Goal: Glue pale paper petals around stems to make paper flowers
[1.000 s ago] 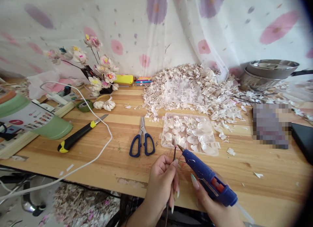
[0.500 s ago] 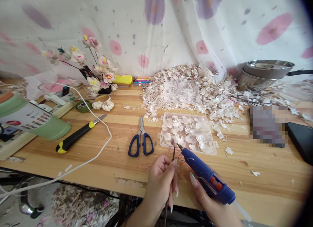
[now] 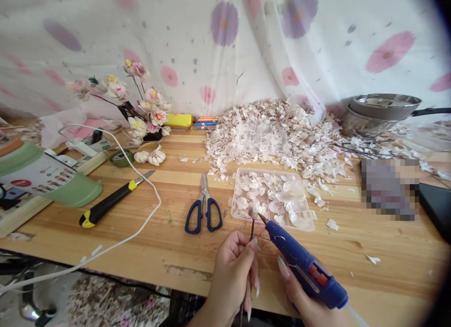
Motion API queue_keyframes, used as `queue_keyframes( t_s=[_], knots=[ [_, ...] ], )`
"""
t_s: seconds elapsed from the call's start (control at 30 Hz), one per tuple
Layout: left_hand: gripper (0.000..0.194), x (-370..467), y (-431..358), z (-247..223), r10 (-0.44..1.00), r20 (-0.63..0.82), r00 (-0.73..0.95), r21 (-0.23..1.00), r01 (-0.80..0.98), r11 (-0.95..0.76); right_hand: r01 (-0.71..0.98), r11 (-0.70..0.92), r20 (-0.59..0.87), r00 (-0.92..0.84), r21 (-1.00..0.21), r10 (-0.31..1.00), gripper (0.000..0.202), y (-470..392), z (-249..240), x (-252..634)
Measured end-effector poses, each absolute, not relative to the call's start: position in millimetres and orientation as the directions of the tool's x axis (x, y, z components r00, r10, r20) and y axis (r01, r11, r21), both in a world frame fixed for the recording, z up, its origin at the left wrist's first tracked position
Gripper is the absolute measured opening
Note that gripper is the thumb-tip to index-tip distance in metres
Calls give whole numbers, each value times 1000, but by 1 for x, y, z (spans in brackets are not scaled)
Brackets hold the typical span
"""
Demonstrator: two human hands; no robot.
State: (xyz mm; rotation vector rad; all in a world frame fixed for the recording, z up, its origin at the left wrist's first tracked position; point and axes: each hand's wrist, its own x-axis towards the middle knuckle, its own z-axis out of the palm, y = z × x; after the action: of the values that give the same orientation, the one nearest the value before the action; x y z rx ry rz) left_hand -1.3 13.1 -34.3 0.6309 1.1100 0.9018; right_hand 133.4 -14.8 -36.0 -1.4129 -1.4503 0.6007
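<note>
Between the thumb and fingers of my left hand (image 3: 237,266) is a thin brown stem (image 3: 252,229), held roughly upright with a small fuzzy tip at its top. My right hand (image 3: 305,294) is wrapped round a blue hot glue gun (image 3: 303,261), its metal nozzle pointing up and left, close beside the stem's tip. I cannot tell whether nozzle and tip touch. Just behind them lies a clear plastic compartment box (image 3: 273,200) with whitish petals in it. Blue-handled scissors (image 3: 203,207) rest on the table left of the box, blades slightly apart.
Dried petals (image 3: 225,148) are heaped at the back, with a clear tray (image 3: 262,136) on them. To the left are a utility knife (image 3: 114,198), a white cable (image 3: 155,190), a green bucket (image 3: 77,193) and handmade flowers (image 3: 153,94). Metal pans (image 3: 382,108) stand back right.
The view has tilted up slightly, so the table things appear a little lower. Both hands keep their holds; the glue gun's nozzle stays beside the stem's tip.
</note>
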Motion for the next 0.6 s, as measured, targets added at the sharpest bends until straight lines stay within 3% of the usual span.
queue_keyframes(
  t_s=[0.6],
  knots=[
    [54, -1, 13, -43, 868, -445, 222, 808, -318, 496, 407, 55, 150, 207, -912, 967, 23, -21, -48, 143]
  ],
)
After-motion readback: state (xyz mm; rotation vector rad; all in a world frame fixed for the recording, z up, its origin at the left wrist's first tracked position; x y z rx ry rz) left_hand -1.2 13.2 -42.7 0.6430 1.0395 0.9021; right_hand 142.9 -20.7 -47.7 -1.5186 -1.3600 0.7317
